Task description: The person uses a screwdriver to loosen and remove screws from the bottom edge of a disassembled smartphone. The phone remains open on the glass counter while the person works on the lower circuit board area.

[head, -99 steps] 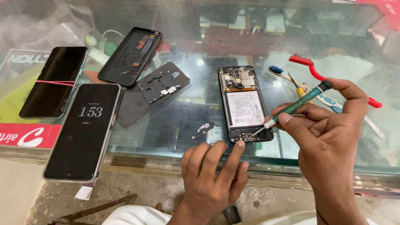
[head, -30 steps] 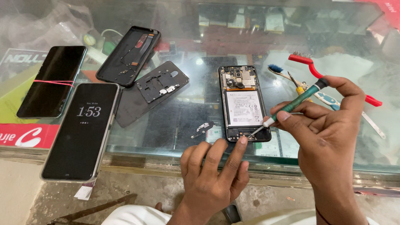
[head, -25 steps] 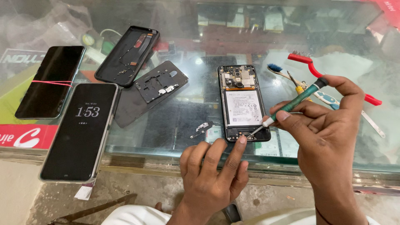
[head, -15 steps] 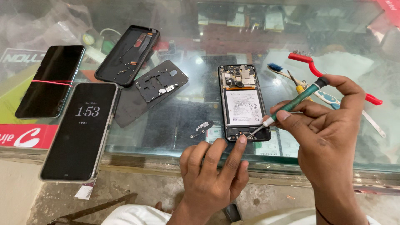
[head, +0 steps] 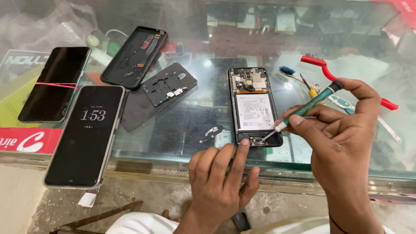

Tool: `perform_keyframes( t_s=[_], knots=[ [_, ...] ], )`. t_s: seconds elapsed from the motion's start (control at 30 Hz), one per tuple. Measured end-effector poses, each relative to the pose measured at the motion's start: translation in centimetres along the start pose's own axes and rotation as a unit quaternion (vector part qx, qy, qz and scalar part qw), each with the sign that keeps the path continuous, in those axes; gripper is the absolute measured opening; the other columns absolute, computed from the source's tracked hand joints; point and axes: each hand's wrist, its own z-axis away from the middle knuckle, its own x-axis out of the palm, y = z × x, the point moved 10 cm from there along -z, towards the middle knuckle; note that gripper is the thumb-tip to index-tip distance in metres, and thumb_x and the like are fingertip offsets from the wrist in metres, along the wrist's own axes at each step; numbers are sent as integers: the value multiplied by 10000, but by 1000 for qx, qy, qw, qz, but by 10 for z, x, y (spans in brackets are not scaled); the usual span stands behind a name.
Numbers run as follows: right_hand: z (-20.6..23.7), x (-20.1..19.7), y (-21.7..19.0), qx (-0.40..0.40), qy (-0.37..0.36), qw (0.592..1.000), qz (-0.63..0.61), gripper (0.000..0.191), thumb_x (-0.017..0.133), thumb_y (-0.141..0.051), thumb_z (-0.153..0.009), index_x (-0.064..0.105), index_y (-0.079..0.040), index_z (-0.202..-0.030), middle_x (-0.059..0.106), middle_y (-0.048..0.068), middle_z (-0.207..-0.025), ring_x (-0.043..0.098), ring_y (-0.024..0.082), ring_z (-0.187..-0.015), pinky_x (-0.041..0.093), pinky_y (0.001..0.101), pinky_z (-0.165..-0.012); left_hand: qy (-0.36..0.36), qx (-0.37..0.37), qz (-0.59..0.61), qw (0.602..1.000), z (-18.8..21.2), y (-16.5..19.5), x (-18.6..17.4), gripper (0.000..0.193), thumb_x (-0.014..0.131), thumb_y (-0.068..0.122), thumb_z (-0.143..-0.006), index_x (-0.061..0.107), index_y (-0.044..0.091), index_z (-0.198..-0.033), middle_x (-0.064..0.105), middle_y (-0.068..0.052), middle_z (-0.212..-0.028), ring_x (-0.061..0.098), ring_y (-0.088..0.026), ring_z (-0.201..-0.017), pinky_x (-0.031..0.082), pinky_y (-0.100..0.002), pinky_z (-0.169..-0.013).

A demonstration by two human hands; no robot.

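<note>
Right hand (head: 342, 143): still pinching green screwdriver (head: 308, 106), tip unmoved at opened phone (head: 254, 106) bottom edge.
Left hand (head: 221, 177): empty, fingers spread, fingertip steadying phone, centre frame.

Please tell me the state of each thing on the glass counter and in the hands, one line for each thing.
Opened phone: back off, battery and board showing.
Screwdriver: in right hand, tip at the phone's lower end.
Left hand: fingertip pressing the phone's bottom edge.
Lit phone: screen on, showing a clock.
Dark phone: screen off, red band around it.
Back cover: removed, inside up.
Red brush: lying unused.
</note>
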Motion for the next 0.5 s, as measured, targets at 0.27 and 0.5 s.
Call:
perform_keyframes(
  t_s=[0.27,0.5],
  knots=[
    [0,1,1,3,6,1000,9,687,672,92,-976,221,-10,-1484,706,235,-939,747,228,-920,633,313,-905,2,-1,4,1000,4,-1,4,455,600,397,-1060,670,65,-1362,605,-68,-1209,515,-253,-1151,427,-433,-991],
    [-1,1,-1,2,16,998,62,711,710,96,-967,225,4,-1478,686,207,-849,727,207,-839,620,292,-844,4,-3,8,1000,3,-1,1,426,620,389,-1051,675,68,-1324,609,-86,-1198,532,-263,-1149,439,-443,-982]
  ],
)
